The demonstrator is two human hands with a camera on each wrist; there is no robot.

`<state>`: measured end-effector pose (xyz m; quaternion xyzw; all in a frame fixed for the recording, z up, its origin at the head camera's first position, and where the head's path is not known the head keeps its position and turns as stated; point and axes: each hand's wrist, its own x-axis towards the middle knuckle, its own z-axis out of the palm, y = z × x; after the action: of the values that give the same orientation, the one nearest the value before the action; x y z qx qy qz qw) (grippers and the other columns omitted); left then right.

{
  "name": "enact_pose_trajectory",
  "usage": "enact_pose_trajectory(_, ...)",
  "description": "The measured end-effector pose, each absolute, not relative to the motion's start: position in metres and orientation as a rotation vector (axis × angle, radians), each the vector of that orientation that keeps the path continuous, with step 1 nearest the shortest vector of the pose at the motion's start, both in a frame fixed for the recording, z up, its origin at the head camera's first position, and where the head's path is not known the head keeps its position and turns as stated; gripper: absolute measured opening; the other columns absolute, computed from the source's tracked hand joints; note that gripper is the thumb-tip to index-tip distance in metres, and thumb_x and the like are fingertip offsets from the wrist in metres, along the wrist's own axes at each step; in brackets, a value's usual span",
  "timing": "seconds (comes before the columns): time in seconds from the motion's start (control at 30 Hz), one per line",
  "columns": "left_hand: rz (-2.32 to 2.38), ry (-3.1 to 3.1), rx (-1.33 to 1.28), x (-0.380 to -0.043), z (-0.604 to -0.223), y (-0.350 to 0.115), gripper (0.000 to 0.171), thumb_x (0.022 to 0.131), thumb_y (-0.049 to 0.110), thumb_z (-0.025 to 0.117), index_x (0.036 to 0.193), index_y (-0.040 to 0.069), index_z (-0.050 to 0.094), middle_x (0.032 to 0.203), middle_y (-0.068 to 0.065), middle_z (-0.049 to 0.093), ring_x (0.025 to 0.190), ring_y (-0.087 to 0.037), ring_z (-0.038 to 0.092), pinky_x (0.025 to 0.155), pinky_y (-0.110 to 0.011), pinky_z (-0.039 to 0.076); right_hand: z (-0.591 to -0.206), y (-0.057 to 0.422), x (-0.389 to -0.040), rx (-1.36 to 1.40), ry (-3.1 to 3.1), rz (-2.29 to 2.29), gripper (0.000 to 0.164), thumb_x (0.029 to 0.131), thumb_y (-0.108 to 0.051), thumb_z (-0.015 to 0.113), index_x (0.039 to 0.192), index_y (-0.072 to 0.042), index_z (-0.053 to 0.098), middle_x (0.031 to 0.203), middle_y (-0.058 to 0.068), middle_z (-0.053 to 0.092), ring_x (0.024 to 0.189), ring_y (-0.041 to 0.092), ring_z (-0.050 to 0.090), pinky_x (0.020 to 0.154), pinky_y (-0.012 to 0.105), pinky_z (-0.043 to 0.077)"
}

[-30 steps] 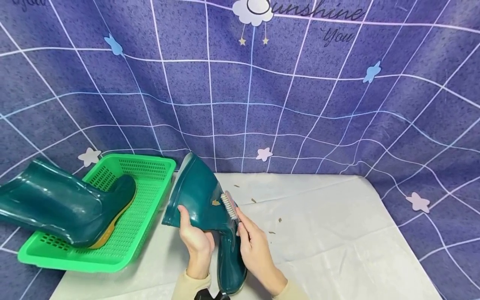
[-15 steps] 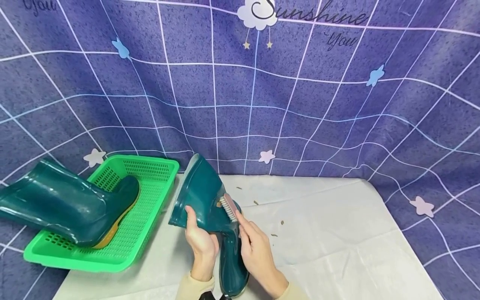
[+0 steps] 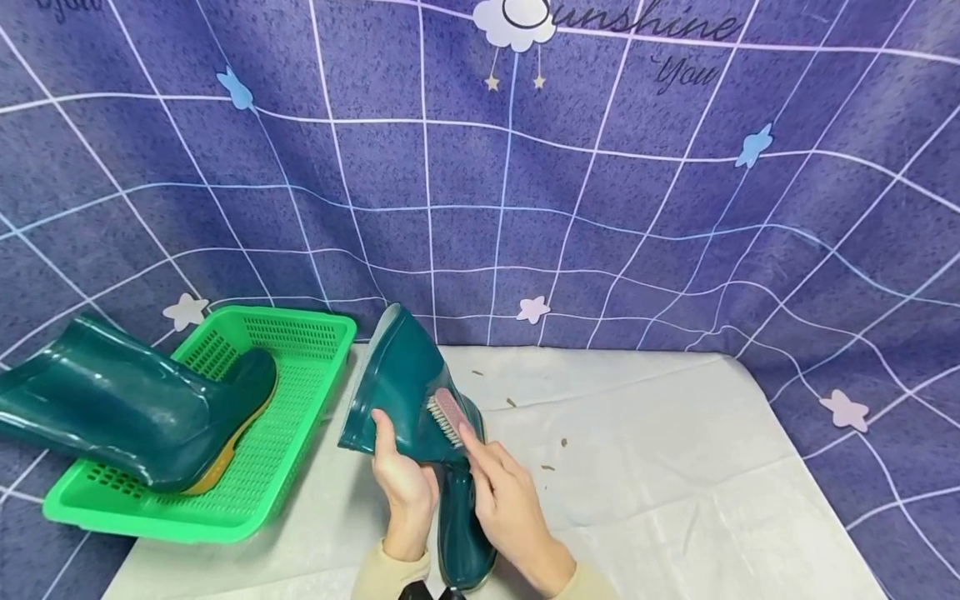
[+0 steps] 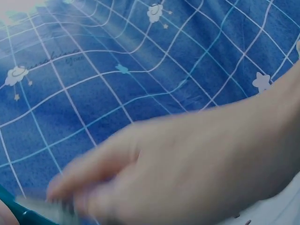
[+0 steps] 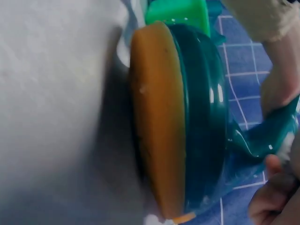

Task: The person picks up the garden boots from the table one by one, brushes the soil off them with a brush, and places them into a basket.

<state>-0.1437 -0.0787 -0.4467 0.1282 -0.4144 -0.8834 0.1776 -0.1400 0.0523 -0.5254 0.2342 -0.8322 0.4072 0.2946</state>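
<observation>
A glossy dark green rubber boot (image 3: 405,367) is tilted over the white-covered table in the head view, its opening toward the upper left and its toe toward me. My left hand (image 3: 405,487) grips the shaft near the opening, thumb along its outer face. In my right hand (image 3: 513,508) is a small pink scrub brush (image 3: 448,408), its pale bristles against the boot's shaft. The left wrist view catches the right hand (image 4: 187,168) blurred. From the right wrist, the boot's tan sole (image 5: 159,117) shows side-on.
At the left stands a green plastic basket (image 3: 300,417), with a second green boot (image 3: 127,408) lying across it and overhanging its left side. Several brown crumbs (image 3: 512,402) lie on the white cloth (image 3: 675,467) to the right. A blue-purple patterned curtain (image 3: 600,208) hangs behind.
The brush has moved left over the boot's shaft, and its pink back now faces up more. A brown patch visible there earlier is out of sight. The left hand keeps its grip.
</observation>
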Motion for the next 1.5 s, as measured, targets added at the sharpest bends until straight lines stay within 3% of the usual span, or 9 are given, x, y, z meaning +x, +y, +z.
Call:
enact_pose_trajectory(0.17, -2.502, -1.152, 0.348, -0.144, -0.4459, -0.0787, 0.071, 0.112, 0.061, 0.033, 0.165, 0.014, 0.035, 0.158, 0.004, 0.054, 0.142, -0.008, 0.054, 0.119, -0.026, 0.047, -0.5266, 0.053, -0.1399, 0.541, -2.275, 0.989, 0.051, 0.1, -0.002, 0.068, 0.147, -0.024, 0.067, 0.085, -0.006, 0.067, 0.066, -0.001, 0.046, 0.06, 0.014, 0.048)
enact_pose_trajectory(0.4, -2.5, -1.163, 0.334, -0.1435, -0.4473, -0.0771, 0.07, 0.113, 0.058, 0.031, 0.166, 0.011, 0.034, 0.157, 0.005, 0.055, 0.142, -0.005, 0.053, 0.12, -0.024, 0.045, -0.5238, 0.0527, -0.1373, 0.643, -2.242, 1.048, 0.053, 0.101, 0.001, 0.065, 0.15, -0.02, 0.064, 0.085, -0.005, 0.065, 0.066, -0.001, 0.045, 0.06, 0.011, 0.045)
enact_pose_trajectory(0.57, -2.495, -1.127, 0.358, -0.1445, -0.4475, -0.0817, 0.071, 0.112, 0.06, 0.033, 0.164, 0.013, 0.038, 0.156, 0.004, 0.056, 0.142, -0.009, 0.055, 0.119, -0.026, 0.047, -0.524, 0.055, -0.1395, 0.555, -2.295, 0.957, 0.05, 0.099, -0.002, 0.069, 0.145, -0.023, 0.069, 0.08, -0.007, 0.064, 0.063, -0.001, 0.041, 0.056, 0.014, 0.043)
enact_pose_trajectory(0.77, -2.521, -1.166, 0.339, -0.1435, -0.4488, -0.0815, 0.071, 0.112, 0.06, 0.03, 0.167, 0.013, 0.032, 0.161, 0.003, 0.051, 0.145, -0.008, 0.051, 0.121, -0.026, 0.045, -0.5244, 0.0543, -0.1384, 0.625, -2.234, 1.019, 0.053, 0.1, 0.0, 0.067, 0.15, -0.019, 0.064, 0.09, -0.003, 0.07, 0.071, 0.001, 0.054, 0.065, 0.017, 0.052)
enact_pose_trajectory(1.0, -2.496, -1.151, 0.362, -0.144, -0.4468, -0.083, 0.072, 0.111, 0.061, 0.033, 0.165, 0.013, 0.037, 0.157, 0.004, 0.056, 0.141, -0.008, 0.055, 0.117, -0.025, 0.048, -0.5256, 0.0553, -0.1401, 0.557, -2.282, 0.955, 0.052, 0.099, -0.001, 0.069, 0.146, -0.022, 0.067, 0.081, -0.006, 0.065, 0.063, -0.001, 0.043, 0.057, 0.015, 0.045)
enact_pose_trajectory(1.23, -2.517, -1.179, 0.337, -0.1435, -0.4469, -0.0801, 0.07, 0.113, 0.058, 0.031, 0.165, 0.011, 0.036, 0.153, 0.007, 0.058, 0.139, -0.005, 0.056, 0.116, -0.023, 0.049, -0.5266, 0.0511, -0.1376, 0.656, -2.17, 1.091, 0.055, 0.098, 0.005, 0.066, 0.149, -0.017, 0.065, 0.087, -0.003, 0.068, 0.069, 0.001, 0.05, 0.063, 0.011, 0.047)
enact_pose_trajectory(1.5, -2.546, -1.136, 0.375, -0.1444, -0.444, -0.0867, 0.073, 0.111, 0.062, 0.034, 0.165, 0.013, 0.036, 0.157, 0.005, 0.056, 0.141, -0.008, 0.055, 0.118, -0.026, 0.048, -0.5281, 0.0573, -0.1418, 0.51, -2.308, 1.03, 0.048, 0.101, -0.004, 0.068, 0.145, -0.024, 0.068, 0.085, -0.005, 0.071, 0.065, -0.002, 0.047, 0.058, 0.013, 0.045)
